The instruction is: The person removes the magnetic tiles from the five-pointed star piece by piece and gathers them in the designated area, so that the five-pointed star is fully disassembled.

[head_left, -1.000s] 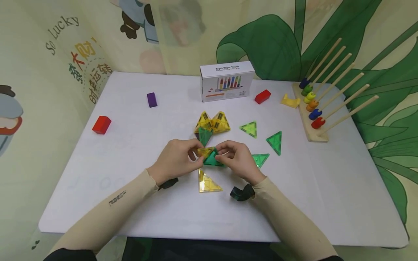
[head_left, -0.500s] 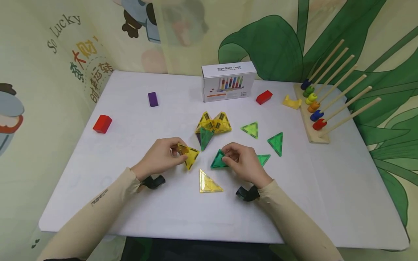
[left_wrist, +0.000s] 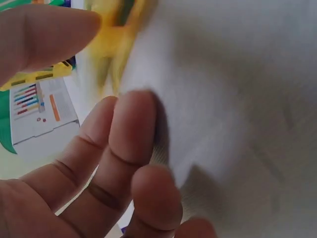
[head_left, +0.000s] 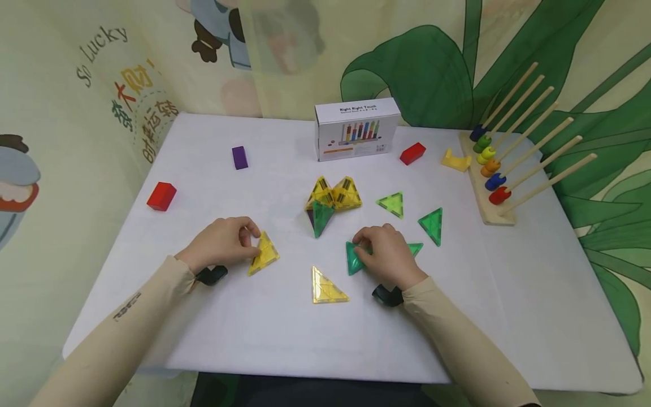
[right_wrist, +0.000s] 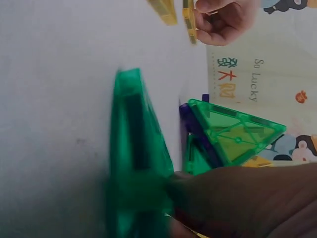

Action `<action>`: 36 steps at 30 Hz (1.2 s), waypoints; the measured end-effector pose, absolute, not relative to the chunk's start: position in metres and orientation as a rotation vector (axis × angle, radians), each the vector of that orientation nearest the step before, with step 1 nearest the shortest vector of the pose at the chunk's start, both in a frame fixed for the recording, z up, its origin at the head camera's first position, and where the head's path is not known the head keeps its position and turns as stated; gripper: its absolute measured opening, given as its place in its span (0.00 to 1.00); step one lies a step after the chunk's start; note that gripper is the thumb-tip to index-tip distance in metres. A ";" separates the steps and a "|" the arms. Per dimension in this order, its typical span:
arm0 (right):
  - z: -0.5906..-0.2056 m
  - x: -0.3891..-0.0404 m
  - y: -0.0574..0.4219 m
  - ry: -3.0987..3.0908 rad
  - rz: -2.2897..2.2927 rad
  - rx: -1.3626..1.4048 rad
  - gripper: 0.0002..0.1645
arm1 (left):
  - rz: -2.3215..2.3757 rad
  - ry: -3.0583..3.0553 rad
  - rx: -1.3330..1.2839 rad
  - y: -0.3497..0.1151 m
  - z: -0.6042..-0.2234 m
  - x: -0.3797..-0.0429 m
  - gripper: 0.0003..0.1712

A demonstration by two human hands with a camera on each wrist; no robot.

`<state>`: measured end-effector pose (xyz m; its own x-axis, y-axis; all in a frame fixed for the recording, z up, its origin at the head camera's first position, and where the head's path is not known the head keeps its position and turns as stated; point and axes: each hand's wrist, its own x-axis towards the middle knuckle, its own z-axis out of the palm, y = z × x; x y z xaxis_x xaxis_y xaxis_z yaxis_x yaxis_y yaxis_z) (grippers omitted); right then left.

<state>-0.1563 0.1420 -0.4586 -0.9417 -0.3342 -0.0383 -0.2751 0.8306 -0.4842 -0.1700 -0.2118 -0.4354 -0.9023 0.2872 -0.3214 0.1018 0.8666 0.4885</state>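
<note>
My left hand (head_left: 220,242) pinches one edge of a yellow triangular magnetic tile (head_left: 265,255) low over the left middle of the table. In the left wrist view that tile is blurred beside the thumb (left_wrist: 49,37). On the other side, my right hand (head_left: 389,253) grips a green triangular magnetic tile (head_left: 353,260), its far part hidden by the fingers. That green tile (right_wrist: 136,129) looms large in the right wrist view. Between and beyond the hands stands a cluster of joined yellow, green and purple tiles (head_left: 347,194). A loose yellow triangle tile (head_left: 328,289) lies nearer me.
Loose green tiles (head_left: 431,226) and a light-green one (head_left: 391,204) lie to the right, another partly behind my right hand. Farther back are a white box (head_left: 357,133), red blocks (head_left: 161,196), a purple block (head_left: 240,157), a yellow curved piece (head_left: 456,161) and a wooden peg rack (head_left: 480,186).
The hands were together with the yellow and green tiles overlapping. They have parted: the left hand has carried the yellow tile left, the right has drawn the green tile slightly right.
</note>
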 end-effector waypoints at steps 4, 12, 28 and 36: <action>-0.462 -0.158 0.140 2.942 -0.695 -0.525 0.10 | 0.657 2.712 0.328 -0.207 -0.433 -0.179 0.18; -0.450 -0.167 0.123 2.925 -0.800 -0.468 0.12 | 0.911 2.759 0.548 -0.167 -0.423 -0.231 0.16; -0.451 -0.180 0.064 3.227 -0.570 -0.376 0.36 | 0.968 2.598 0.817 -0.127 -0.431 -0.279 0.11; -0.453 -0.182 0.062 3.306 -0.508 -0.357 0.35 | 1.003 2.584 0.845 -0.123 -0.437 -0.277 0.09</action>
<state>-0.1815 0.0620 -0.4534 -0.9532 -0.1729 0.2481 -0.2394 0.9327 -0.2699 -0.2773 -0.1234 -0.4370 -0.8030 0.5958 -0.0162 0.4288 0.5964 0.6786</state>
